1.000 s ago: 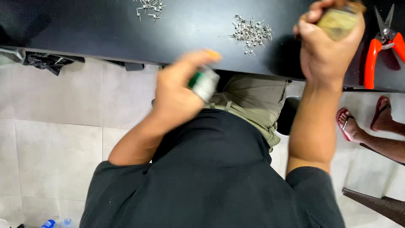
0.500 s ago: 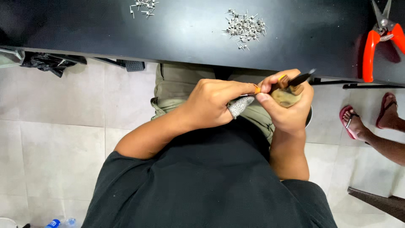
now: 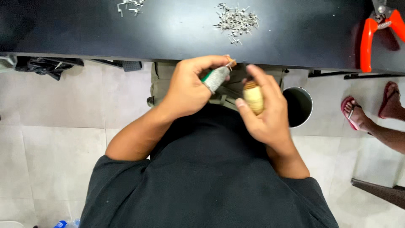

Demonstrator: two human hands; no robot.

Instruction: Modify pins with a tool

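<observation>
This looks like a small workshop or piecework bench. A long black worktable (image 3: 168,33) carries two loose heaps of small metal pins (image 3: 236,20) and a pair of orange-handled cutters (image 3: 373,36), with a round metal bin (image 3: 298,105) standing on the pale tiled floor (image 3: 63,126) beneath its edge. Another person's sandalled foot (image 3: 356,112) rests just beside, so more than one person is at this spot.

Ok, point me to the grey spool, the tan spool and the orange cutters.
grey spool (image 3: 216,78), head view, on its wound side.
tan spool (image 3: 253,97), head view, on its wound middle.
orange cutters (image 3: 366,42), head view, on the left handle.
</observation>
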